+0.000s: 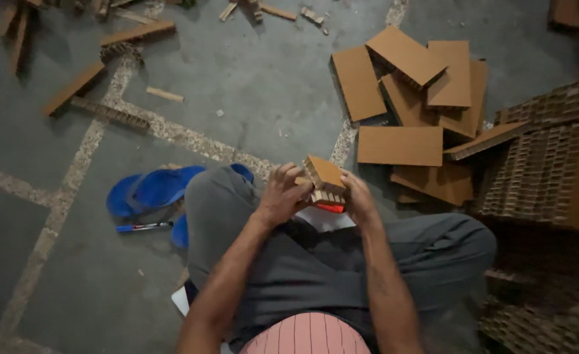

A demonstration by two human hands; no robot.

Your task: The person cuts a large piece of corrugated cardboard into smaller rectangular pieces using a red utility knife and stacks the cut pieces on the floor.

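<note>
Blue sandals and a pen on the floor at left. Left hand and right hand both grip a small honeycomb cardboard block over the lap. Cardboard pieces lie right; honeycomb stack far right.

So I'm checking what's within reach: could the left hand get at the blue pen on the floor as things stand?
Probably yes. The pen lies on open floor beside the blue sandals, nothing over it, but the left hand now grips the cardboard block with the right hand.
</note>
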